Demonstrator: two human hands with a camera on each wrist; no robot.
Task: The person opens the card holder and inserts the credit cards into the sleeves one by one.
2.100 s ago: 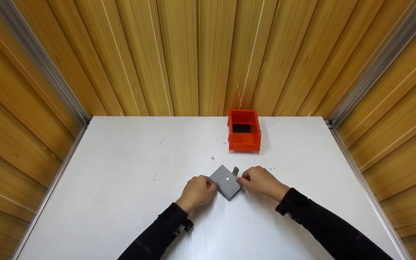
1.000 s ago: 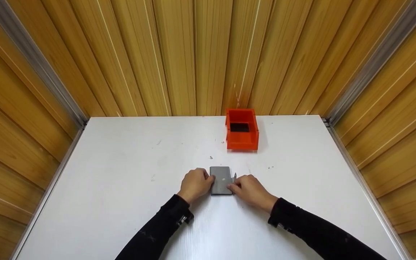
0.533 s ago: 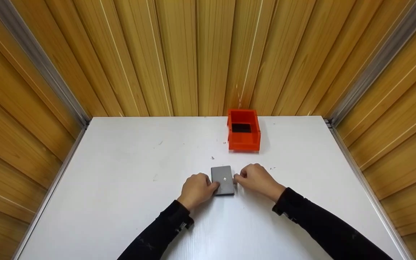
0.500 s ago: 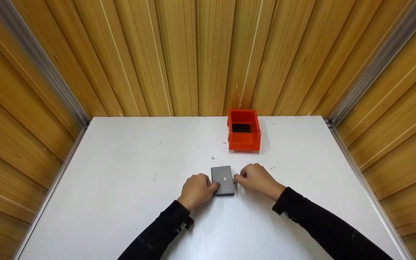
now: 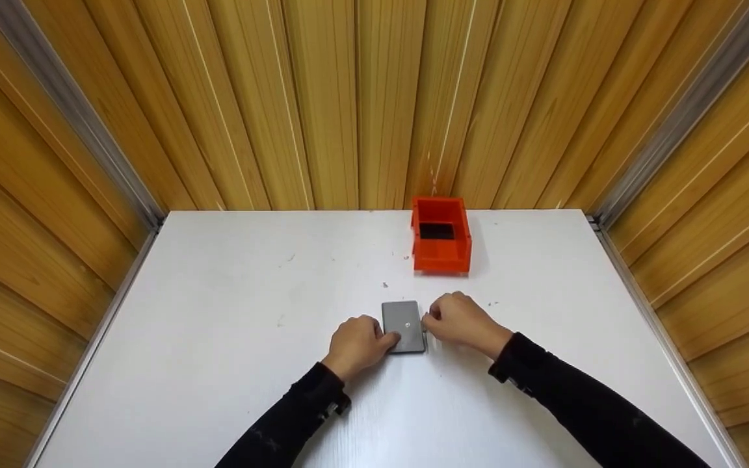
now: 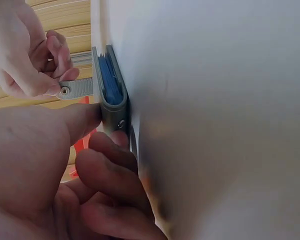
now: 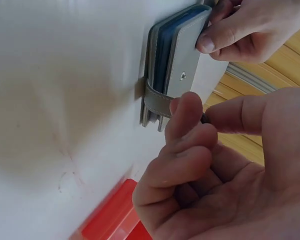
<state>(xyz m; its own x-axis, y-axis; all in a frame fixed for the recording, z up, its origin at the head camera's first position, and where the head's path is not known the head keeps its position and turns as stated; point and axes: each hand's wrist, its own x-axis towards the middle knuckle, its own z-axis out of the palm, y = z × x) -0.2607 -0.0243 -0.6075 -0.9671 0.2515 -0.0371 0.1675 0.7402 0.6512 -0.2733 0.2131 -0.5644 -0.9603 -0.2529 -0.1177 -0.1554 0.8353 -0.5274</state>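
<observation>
A small grey card holder (image 5: 403, 317) lies on the white table, blue sleeves (image 7: 165, 42) showing between its covers in the wrist views. My left hand (image 5: 356, 343) pinches its spine side, thumb on the upper cover. My right hand (image 5: 463, 321) is at the opposite side, pinching the free end of the snap strap (image 7: 157, 101) between thumb and index finger. That strap rises from the lower cover and stands clear of the upper one. A silver snap stud (image 7: 183, 76) shows on the upper cover. The fingers partly hide the strap's tip in the right wrist view.
Behind the hands, near the table's back edge, stands an orange-red bin (image 5: 441, 263) with a black patch (image 5: 436, 231) inside. Wood-pattern panels (image 5: 322, 104) wall the table (image 5: 231, 279) at the back and both sides. Small marks dot the tabletop.
The card holder has turned from a diagonal to nearly straight. My right hand has moved from the cover's edge to the strap, which earlier stuck out loose. Over the last half second little moves.
</observation>
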